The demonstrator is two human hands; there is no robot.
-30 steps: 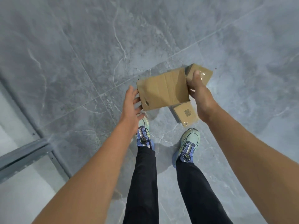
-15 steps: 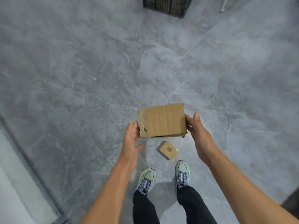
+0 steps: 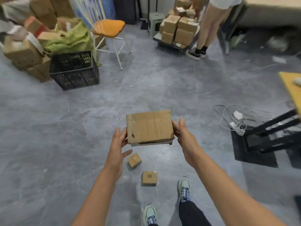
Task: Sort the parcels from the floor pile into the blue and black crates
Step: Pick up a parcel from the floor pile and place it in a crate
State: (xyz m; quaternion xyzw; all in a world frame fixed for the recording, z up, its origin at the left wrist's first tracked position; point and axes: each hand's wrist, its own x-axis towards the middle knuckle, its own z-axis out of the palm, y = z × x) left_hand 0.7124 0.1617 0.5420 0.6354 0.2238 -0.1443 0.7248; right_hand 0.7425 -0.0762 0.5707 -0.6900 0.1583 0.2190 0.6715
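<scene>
Above the floor [image 3: 65, 128] — cardboard parcel [image 3: 149, 126].

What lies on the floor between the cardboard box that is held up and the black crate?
Nothing. In the head view, only bare grey floor lies between the cardboard box and the black crate.

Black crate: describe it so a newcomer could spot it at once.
At the far left of the grey floor, cardboard boxes are heaped. The black crate stands in front of that heap, left of the orange-seated chair. It alone is dark with lattice walls; its neighbours are brown cardboard and green sacking.
</scene>
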